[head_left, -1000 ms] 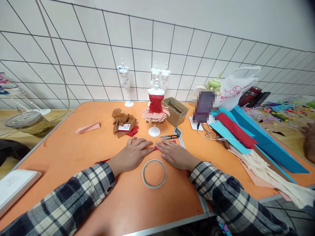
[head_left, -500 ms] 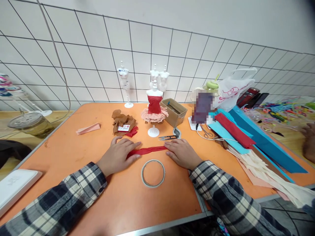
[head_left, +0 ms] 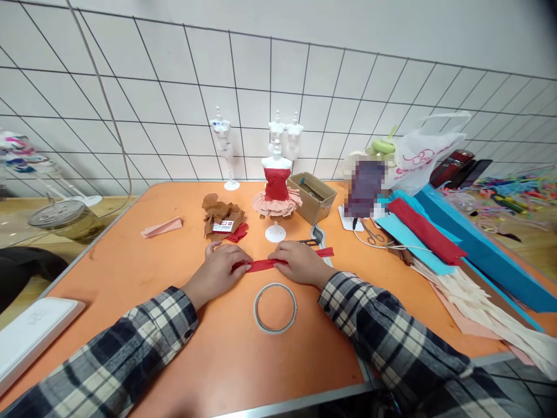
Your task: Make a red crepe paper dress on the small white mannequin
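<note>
A narrow red paper strip point(head_left: 265, 265) lies across the orange table point(head_left: 143, 273) in front of me. My left hand point(head_left: 220, 266) pinches its left end, fingers closed on it. My right hand point(head_left: 298, 262) grips the strip a little right of its middle; the free end point(head_left: 324, 252) sticks out past that hand. A ring of tape point(head_left: 275, 307) lies flat just below both hands. Behind them stands a small white mannequin point(head_left: 277, 194) in a red bodice and pink ruffled skirt.
Thread snips point(head_left: 310, 241) lie behind my right hand. Crumpled brown and red paper point(head_left: 221, 219), a pink folded piece point(head_left: 162, 227) and a cardboard box point(head_left: 312, 197) sit further back. Blue, red and cream paper sheets point(head_left: 439, 244) pile at the right. A white tablet-like object point(head_left: 30, 337) lies at the left.
My hands first lay flat and close together over the strip, then slid apart along it. Now they have come nearer again and closed on the strip, its right end free.
</note>
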The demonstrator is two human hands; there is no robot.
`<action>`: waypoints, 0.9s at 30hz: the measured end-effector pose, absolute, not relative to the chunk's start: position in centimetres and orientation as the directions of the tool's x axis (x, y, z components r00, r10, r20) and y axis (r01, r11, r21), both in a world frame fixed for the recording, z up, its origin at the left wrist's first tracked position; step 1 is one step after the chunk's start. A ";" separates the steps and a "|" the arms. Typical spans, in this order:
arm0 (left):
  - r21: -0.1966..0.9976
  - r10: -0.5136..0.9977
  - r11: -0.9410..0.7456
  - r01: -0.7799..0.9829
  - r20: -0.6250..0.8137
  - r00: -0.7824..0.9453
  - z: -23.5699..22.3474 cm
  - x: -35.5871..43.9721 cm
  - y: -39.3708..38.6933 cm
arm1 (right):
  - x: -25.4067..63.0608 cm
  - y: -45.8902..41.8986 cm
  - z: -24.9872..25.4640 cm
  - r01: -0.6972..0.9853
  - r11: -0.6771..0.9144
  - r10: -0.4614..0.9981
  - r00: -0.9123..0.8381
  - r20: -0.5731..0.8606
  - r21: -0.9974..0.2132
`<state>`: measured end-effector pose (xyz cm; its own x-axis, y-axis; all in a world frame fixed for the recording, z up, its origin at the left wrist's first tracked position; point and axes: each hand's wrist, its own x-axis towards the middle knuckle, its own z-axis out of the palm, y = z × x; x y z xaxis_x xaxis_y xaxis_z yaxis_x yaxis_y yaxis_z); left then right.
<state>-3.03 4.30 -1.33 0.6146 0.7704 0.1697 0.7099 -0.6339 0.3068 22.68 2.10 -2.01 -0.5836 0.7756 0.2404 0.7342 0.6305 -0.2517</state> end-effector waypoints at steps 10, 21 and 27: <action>0.115 0.596 -0.799 0.590 0.274 0.755 -0.9 -4.0 4.7 | 23.9 1.6 -2.6 0.728 0.657 0.750 -0.606 0.267 -0.196; -0.095 0.470 -0.857 0.507 0.264 0.842 -0.3 -4.2 4.5 | 24.0 1.1 -2.7 0.719 0.676 0.728 -0.618 0.295 -0.162; -0.039 0.536 -0.814 0.579 0.333 0.776 -0.3 -0.6 2.0 | 23.8 1.2 -3.1 0.695 0.695 0.710 -0.626 0.322 -0.184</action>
<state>-0.63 1.98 -0.34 0.7756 0.5363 0.3329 0.5794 -0.8141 -0.0385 23.81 1.21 -3.13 -0.6257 0.7105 0.3221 0.6946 0.6953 -0.1843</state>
